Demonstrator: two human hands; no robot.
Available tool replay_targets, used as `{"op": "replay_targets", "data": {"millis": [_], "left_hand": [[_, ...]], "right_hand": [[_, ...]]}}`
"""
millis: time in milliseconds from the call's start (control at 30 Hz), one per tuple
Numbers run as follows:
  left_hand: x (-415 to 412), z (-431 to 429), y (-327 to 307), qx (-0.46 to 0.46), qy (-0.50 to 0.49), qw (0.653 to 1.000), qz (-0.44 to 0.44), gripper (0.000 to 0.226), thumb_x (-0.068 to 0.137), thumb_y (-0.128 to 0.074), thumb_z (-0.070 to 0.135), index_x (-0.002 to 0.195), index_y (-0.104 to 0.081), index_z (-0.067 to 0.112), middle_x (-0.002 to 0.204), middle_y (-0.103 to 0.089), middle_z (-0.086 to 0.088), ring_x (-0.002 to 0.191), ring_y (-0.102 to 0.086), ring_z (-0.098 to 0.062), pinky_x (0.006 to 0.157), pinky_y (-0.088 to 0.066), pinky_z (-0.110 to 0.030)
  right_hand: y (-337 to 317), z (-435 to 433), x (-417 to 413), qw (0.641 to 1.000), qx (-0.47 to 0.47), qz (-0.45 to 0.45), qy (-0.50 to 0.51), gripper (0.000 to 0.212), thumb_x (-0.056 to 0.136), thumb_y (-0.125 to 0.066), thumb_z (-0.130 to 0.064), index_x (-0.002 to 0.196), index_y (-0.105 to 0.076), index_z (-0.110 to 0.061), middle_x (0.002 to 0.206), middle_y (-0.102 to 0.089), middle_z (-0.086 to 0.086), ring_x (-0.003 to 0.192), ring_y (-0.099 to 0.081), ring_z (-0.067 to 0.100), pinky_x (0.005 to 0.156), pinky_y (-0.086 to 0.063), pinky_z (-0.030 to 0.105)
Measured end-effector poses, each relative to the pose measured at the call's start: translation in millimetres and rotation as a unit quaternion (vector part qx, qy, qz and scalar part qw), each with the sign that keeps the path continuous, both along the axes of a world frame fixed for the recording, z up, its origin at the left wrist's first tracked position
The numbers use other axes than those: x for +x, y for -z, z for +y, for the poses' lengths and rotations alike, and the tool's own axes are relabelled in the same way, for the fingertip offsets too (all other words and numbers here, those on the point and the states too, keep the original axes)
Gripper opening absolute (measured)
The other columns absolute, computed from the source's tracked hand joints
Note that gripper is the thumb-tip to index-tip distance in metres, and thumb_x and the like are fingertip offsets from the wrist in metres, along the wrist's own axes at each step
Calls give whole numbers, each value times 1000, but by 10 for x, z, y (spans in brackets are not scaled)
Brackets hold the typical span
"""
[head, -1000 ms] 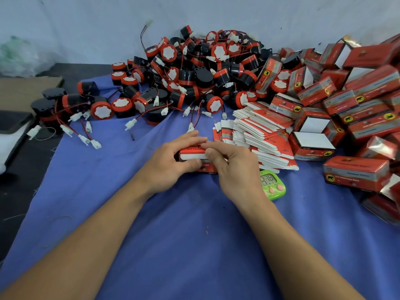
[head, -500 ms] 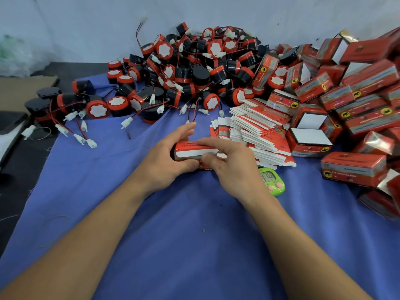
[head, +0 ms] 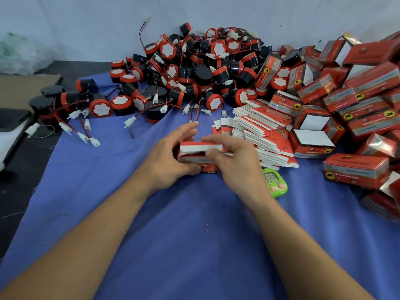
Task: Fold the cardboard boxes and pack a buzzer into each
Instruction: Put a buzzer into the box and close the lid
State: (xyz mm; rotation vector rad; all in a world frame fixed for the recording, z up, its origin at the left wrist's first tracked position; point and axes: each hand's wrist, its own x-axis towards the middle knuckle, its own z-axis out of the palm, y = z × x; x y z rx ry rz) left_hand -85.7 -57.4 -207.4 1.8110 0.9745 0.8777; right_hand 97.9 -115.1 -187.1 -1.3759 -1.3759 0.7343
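Cardboard box (head: 192, 148): red and white, partly formed, its white-lined top flap not fully down. It sits at the centre of the view, low over the blue cloth (head: 173, 234); contact with the cloth cannot be confirmed.

Left hand (head: 171, 156): clamped on the box's left end, thumb at the lower front, fingers curled behind.

Right hand (head: 236, 161): gripping the right end, index finger laid along the top flap, thumb against the front face.

Flat box blanks (head: 259, 135): fanned stack just beside the right hand, on its far side.

Green timer (head: 275, 182): on the cloth, partly hidden by the right wrist.

Buzzers (head: 194, 68): loose red-and-black heap with wires, at the far edge.

Finished boxes (head: 357, 105): piled along the right.

Worktop (head: 19, 187): dark surface exposed left of the cloth.
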Motion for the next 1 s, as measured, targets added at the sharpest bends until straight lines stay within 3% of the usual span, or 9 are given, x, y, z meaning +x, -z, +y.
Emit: {"op": "replay_targets", "data": {"millis": [100,167,300,400,500,667,767,867,1000], "left_hand": [[31,-42,-34,14,3,1000,11,97,62,-88,18,136,-45,65,142,-57,22,124,-60,5,97,-55,-22],[46,-49,-39,16,-10,1000,17,95,64,-89,19,131,-45,69,141,-58,23,124,-60,6,101,-55,-26],[61,-68,-41,-1,-13,1000,14,78,78,-87,20,139,-52,55,138,-61,20,118,-63,5,102,-54,-24],[47,-74,-94,-31,10,999,-15,57,83,-77,27,137,-62,39,132,-66,15,118,-64,-1,102,-51,-24],[3,-49,-121,-39,36,999,-3,46,91,-79,14,132,-68,31,147,-57,15,135,-51,3,116,-44,-31],[-55,-20,-128,-100,70,990,-75,35,88,-68,26,122,-75,31,146,-60,15,141,-47,3,112,-44,-25],[-62,15,-104,-104,65,989,-81,30,98,-65,12,118,-76,32,143,-62,15,141,-47,1,118,-41,-33],[-61,26,-103,-111,73,988,-79,33,95,-65,9,121,-74,28,141,-65,13,138,-52,-3,115,-44,-30],[-40,21,-103,-126,87,983,-97,35,96,-61,2,123,-71,23,128,-74,4,121,-67,-11,100,-52,-22]], "right_hand": [[-30,20,5,1000,2,23,15,26,89,-69,-10,100,-80,-31,93,-76,-11,89,-73,12,81,-60,44],[-28,7,-15,1000,-4,15,25,31,87,-68,-8,98,-81,-35,91,-77,-13,85,-71,7,76,-58,36],[-51,-42,-37,999,-21,5,28,36,84,-68,-5,98,-82,-36,95,-75,-28,98,-66,-9,87,-53,18],[-77,-70,-18,999,-28,-42,9,35,84,-68,-6,103,-82,-32,105,-75,-23,108,-61,-14,93,-47,8],[-111,-80,13,994,-38,-101,-17,31,87,-69,-11,106,-82,-32,117,-75,-14,117,-60,-10,105,-44,15],[-153,-105,51,979,-38,-195,-41,33,90,-65,-13,111,-80,-34,120,-74,-15,126,-56,-7,111,-41,18],[-176,-101,91,975,-58,-202,-71,32,93,-65,-16,115,-78,-35,126,-72,-15,130,-50,-8,109,-34,9],[-162,-79,100,981,-68,-167,-73,22,97,-64,-26,110,-79,-34,125,-71,-17,130,-52,-7,109,-37,15],[-102,-89,-12,990,-23,-138,-7,14,96,-65,-30,99,-75,-39,97,-74,-20,110,-62,1,82,-44,9]]}}
